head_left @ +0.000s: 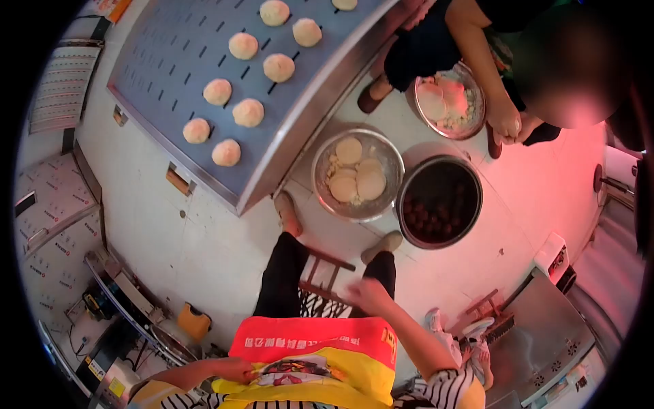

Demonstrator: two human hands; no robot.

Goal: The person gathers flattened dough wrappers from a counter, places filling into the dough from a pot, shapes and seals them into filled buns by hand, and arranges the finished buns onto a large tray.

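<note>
A red and yellow printed apron point(313, 354) lies across my lap. At its left edge, my left hand point(235, 369) is closed, its fingers on the cloth. My right hand point(368, 294) hangs above my right knee, just past the apron's upper edge; its fingers look bent but are blurred, and no object shows in it. On the floor beyond my feet stands a metal bowl point(319, 194) with several flat pale dough rounds point(368, 183) and crumbs. Beside it, a dark-filled pot point(409, 235) contains several dark round balls point(436, 217).
A slotted blue-grey table point(170, 75) with several pale dough balls point(248, 112) stands ahead on the left. At upper right, a seated co-worker's hands point(505, 123) are beside another dough bowl point(480, 121). A low stool point(320, 273) is between my legs; a metal counter point(545, 327) stands at right.
</note>
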